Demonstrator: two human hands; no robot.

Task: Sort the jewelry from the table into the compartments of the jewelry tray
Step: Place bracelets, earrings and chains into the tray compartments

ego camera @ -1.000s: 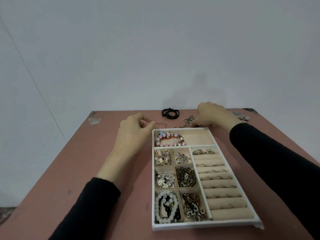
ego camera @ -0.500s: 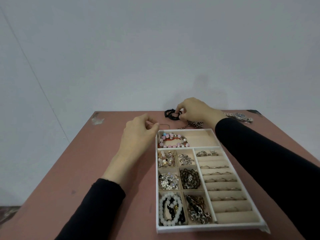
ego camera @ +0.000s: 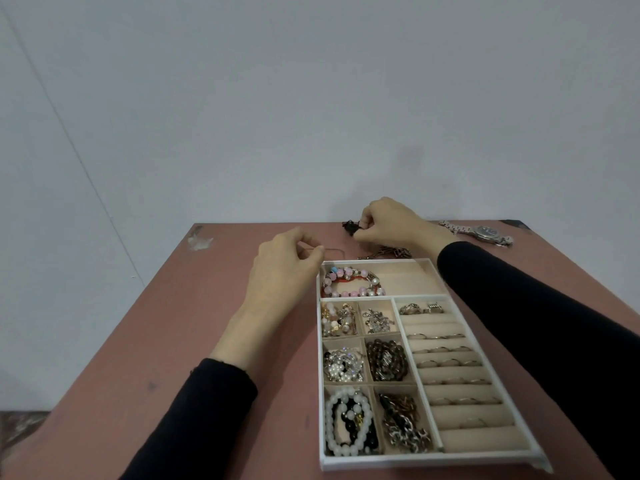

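A white jewelry tray [ego camera: 429,460] lies on the reddish table, its small compartments holding bead bracelets, chains and rings. At the table's far edge my right hand [ego camera: 389,221] pinches a black bracelet [ego camera: 349,227] that sits on the table. My left hand [ego camera: 282,268] rests beside the tray's top left corner and pinches a thin wire bangle [ego camera: 334,251]. A metal chain [ego camera: 389,252] lies just behind the tray, partly hidden by my right wrist. A silver watch [ego camera: 483,233] lies at the far right.
The tray's top compartment [ego camera: 405,280] holds a pink bead bracelet on its left side, with bare lining on the right. The table [ego camera: 166,323] ends against a white wall at the back.
My right hand moved left from the chain to the black bracelet and now pinches it. My left hand stayed by the tray's corner, holding the wire bangle.
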